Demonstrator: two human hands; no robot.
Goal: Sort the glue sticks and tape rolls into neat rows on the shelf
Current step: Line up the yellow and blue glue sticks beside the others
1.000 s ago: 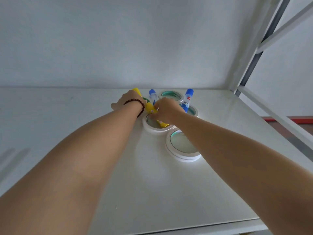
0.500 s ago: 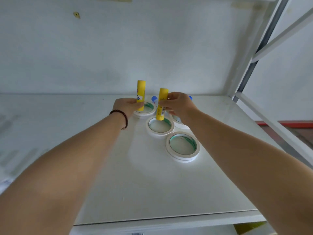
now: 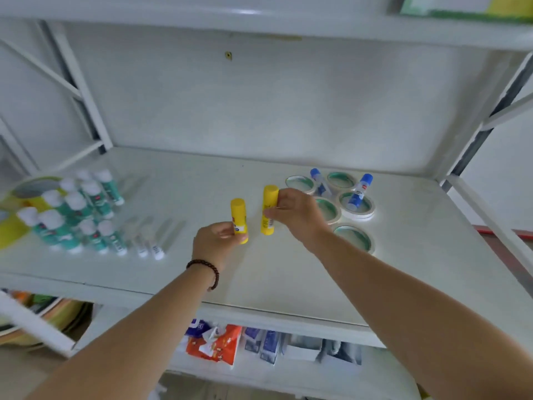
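Bare shelf (image 3: 202, 180) between green bottles (image 3: 83, 209) and tape rolls (image 3: 354, 203).

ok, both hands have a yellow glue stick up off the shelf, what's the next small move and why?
Probably carry both leftward and stand them on the bare shelf beside the green glue sticks. The left hand and right hand each hold a yellow glue stick upright, clear of the tape rolls, and the upright sticks are already grouped on the left.

White metal shelving (image 3: 288, 284), pale wall (image 3: 259, 111)
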